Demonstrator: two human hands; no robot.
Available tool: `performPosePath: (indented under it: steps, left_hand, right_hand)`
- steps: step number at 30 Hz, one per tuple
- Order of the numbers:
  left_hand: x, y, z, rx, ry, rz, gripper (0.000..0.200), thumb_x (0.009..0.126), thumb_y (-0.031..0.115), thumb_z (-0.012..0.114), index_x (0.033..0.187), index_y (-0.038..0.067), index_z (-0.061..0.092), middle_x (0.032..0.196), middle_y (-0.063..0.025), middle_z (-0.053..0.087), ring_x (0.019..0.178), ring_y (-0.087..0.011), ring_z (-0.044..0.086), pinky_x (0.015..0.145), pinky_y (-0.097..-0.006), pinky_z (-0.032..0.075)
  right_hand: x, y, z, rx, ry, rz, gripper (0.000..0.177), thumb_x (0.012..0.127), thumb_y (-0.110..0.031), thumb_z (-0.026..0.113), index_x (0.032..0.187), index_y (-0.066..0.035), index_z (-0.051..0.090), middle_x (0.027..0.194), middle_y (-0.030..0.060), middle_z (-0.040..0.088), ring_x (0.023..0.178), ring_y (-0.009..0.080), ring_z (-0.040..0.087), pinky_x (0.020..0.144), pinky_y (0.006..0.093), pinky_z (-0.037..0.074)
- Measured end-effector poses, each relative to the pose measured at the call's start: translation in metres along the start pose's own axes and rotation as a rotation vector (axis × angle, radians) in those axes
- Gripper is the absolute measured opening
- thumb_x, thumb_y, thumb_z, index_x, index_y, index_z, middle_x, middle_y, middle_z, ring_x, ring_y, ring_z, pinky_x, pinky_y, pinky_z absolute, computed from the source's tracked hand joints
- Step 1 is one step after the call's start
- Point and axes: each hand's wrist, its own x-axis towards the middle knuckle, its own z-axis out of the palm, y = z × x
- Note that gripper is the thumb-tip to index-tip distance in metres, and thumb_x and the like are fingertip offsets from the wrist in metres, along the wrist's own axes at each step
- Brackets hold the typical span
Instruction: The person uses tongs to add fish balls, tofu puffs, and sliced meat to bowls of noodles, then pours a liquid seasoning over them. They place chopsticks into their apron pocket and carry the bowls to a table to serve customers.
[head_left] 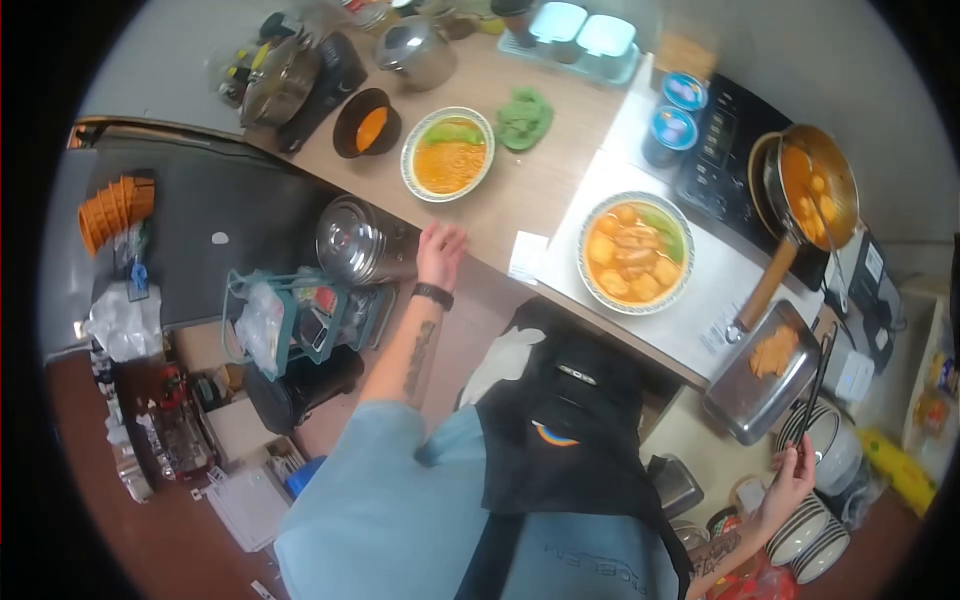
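Observation:
Near the counter's front edge is my left hand (441, 250), with nothing visible in it and its fingers bent but apart. Just beyond it stands a patterned bowl (447, 155) of orange soup with a green piece. My right hand (795, 466), at the lower right, is closed around dark tongs or chopsticks (822, 375) that point up beside a metal tray (735, 408). In that tray lies a browned piece of food (775, 352). A second patterned bowl (635, 252) holds orange soup with several chunks and green leaves.
A pan (848, 190) with a wooden handle sits on the black cooker (725, 150). Two blue-lidded cups, a green cloth (524, 118), a dark bowl (350, 128) and a metal pot (415, 55) are on the counter. Striped bowls (822, 555) lie at the lower right.

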Motion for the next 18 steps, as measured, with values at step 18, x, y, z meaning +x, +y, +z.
performPosePath:
  steps: [18]
  left_hand:
    - [0.041,0.048,0.022,-0.399,-0.231,0.058,0.070,0.083,-0.005,0.048,0.149,0.013,0.033,0.146,-0.0098,0.045,0.133,-0.0304,0.048,0.110,-0.0504,0.042]
  right_hand:
    - [0.013,-0.214,0.227,-0.606,-0.330,-0.525,0.026,0.092,0.001,0.061,0.118,0.000,0.067,0.091,0.0099,0.065,0.076,0.0189,0.063,0.070,0.0294,0.050]
